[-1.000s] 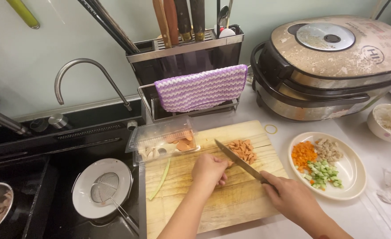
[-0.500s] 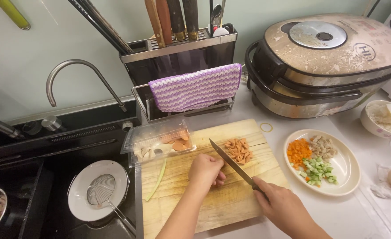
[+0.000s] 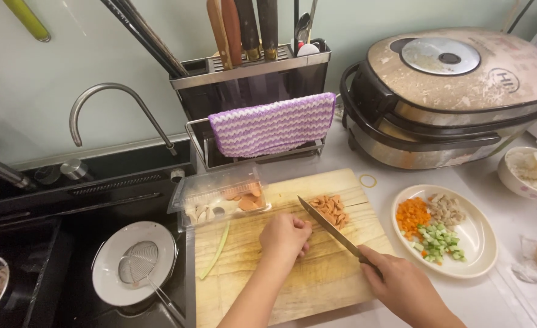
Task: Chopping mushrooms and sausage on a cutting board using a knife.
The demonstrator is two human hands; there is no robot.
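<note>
Right hand (image 3: 405, 285) is wrapped firm around the handle of the knife (image 3: 330, 226), blade angled up and away across the wooden cutting board (image 3: 293, 279), its tip just beside the pile of chopped sausage (image 3: 329, 208). Left hand (image 3: 285, 237) sits curled on the board, fingers tucked under, right against the blade's near side; whether it pins anything beneath, cannot tell. A thin green strip (image 3: 215, 250) lies alone on the board's left part. At the board's far left corner rests a clear plastic tray (image 3: 217, 195), rectangular, with orange-pink slices and pale pieces inside. Right of the board, on the pale surface (image 3: 493, 297), an oval white plate (image 3: 481, 234) carries diced carrot, green cubes and greyish bits in separate heaps. Beyond it, a white bowl (image 3: 526, 176) and a big worn rice cooker (image 3: 451, 94). Behind the board, a purple-striped cloth (image 3: 273, 123) hangs over the knife rack (image 3: 250, 76). Left, in the dark sink (image 3: 50, 243), a white dish with a mesh strainer (image 3: 136, 261).
</note>
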